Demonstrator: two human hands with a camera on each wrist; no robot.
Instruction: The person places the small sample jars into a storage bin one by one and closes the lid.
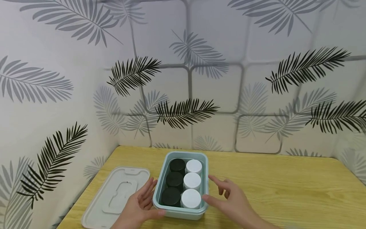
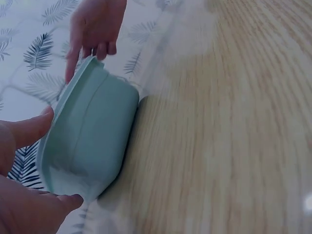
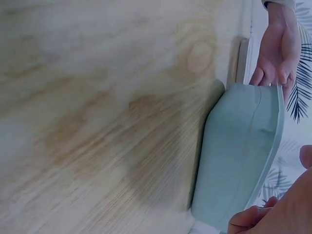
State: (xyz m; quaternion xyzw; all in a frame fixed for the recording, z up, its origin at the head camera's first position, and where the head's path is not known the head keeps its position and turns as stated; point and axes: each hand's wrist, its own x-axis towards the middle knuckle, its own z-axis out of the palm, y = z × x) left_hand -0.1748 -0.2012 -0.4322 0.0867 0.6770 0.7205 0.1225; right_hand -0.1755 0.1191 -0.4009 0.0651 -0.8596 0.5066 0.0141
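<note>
1. Your left hand: fingers straight and spread, palm turned toward the left wall of the pale teal rectangular plastic container. The thumb lies at the container's near left corner and the fingertips sit against or just beside its left rim; nothing is clasped.

2. Your right hand: fingers loosely extended and apart. The thumb touches the container's right wall near the front; the index finger points toward the right rim, and whether it touches cannot be told.

3. The container stands upright on the light wooden tabletop, near the front edge, between your two hands.

4. Contents, seen only from the head camera: three round black lids in the left column and three round white lids in the right column, packed close together.

5. Grey-white rectangular plastic lid: lies flat on the tabletop just left of the container, partly under your left hand.

6. Left wrist view: adds the container's smooth outer wall and your thumb just beside its rim; your right hand shows at the far rim. The contents are hidden.

7. Right wrist view: shows the opposite outer wall resting on the wood, with your left hand at the far end.

8. Surround: white wall panels printed with black and grey palm leaves.
</note>
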